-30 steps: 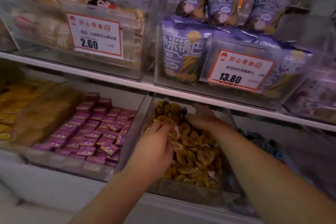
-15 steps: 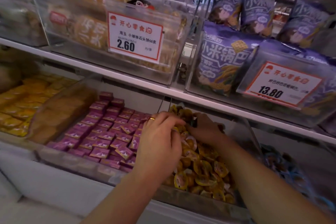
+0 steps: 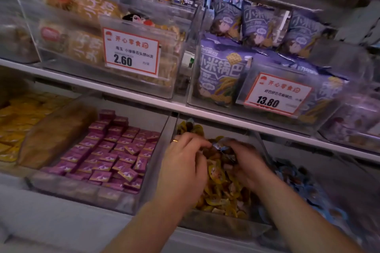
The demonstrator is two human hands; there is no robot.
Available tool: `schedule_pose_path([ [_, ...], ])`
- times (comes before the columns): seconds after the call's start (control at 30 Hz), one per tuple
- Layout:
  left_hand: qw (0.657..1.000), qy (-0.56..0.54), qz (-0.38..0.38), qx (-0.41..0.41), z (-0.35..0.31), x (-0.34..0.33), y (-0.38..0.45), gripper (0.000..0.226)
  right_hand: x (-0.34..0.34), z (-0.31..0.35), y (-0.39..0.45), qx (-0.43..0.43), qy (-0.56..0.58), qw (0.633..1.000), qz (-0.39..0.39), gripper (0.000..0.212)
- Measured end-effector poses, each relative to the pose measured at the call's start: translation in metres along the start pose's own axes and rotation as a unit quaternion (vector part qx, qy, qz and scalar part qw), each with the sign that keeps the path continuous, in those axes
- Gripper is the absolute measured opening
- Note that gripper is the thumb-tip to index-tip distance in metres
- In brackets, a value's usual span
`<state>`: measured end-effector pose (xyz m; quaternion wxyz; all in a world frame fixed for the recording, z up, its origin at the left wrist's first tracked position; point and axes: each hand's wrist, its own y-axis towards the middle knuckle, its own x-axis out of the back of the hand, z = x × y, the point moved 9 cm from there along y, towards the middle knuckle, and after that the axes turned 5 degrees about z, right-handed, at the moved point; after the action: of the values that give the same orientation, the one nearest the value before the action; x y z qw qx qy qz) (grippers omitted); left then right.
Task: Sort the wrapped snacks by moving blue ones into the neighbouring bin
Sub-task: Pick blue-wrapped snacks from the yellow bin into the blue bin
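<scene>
Head view, left to right. Far left, lower shelf: clear bin of yellow wrapped snacks (image 3: 18, 115), blurred. Next, clear plastic bin of small purple square packets (image 3: 111, 150) in rows, left of centre. Above it, upper shelf, clear bin of tan wrapped cakes (image 3: 82, 33) carrying a white red-bordered price tag reading 2.60 (image 3: 131, 53).

Centre bottom: left hand (image 3: 185, 162), gold ring on one finger, fingers curled down into the clear bin of yellow-orange wrapped snacks (image 3: 222, 189); cannot tell what it grips, if anything. Just right of its fingertips, a small blue wrapped snack (image 3: 219, 147) sits on top of the yellow pile, between the two hands. Right hand (image 3: 244, 162) is curled over the same pile, fingertips at the blue wrapper; looks like a pinch on it, but blurred.

Upper right: clear bin of purple-blue snack bags (image 3: 222, 72) with a price tag reading 13.80 (image 3: 277, 92). Lower right: neighbouring clear bin of blue wrapped snacks (image 3: 304, 189), just beside the yellow bin, partly hidden by the right forearm.
</scene>
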<state>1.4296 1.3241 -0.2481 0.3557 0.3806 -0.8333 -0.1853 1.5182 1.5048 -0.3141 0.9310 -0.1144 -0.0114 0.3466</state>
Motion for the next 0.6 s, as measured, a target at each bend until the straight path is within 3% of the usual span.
schedule_pose_path([
  [0.1, 0.997, -0.013, 0.076, -0.018, -0.025, -0.038, -0.004, 0.037, 0.007, 0.002, -0.038, -0.032, 0.115, 0.992, 0.043, 0.02],
  [0.2, 0.983, -0.024, 0.178, -0.051, -0.045, -0.075, -0.011, 0.052, 0.029, 0.0, -0.064, -0.035, 0.178, 0.983, 0.032, 0.031],
  [0.3, 0.978, -0.048, 0.193, -0.064, -0.05, -0.086, -0.012, 0.05, 0.048, 0.01, -0.078, -0.012, 0.183, 0.982, 0.037, 0.031],
  [0.43, 0.987, -0.029, 0.154, -0.031, -0.029, -0.084, -0.004, 0.042, 0.115, 0.04, -0.077, 0.077, 0.08, 0.991, -0.077, 0.028],
  [0.53, 0.974, 0.108, 0.197, -0.023, -0.009, -0.098, -0.001, 0.045, 0.165, 0.045, -0.071, 0.093, -0.073, 0.982, -0.147, 0.019],
  [0.6, 0.943, 0.215, 0.254, -0.023, 0.003, -0.113, -0.002, 0.054, 0.186, 0.029, -0.062, 0.044, -0.113, 0.983, -0.136, 0.013],
])
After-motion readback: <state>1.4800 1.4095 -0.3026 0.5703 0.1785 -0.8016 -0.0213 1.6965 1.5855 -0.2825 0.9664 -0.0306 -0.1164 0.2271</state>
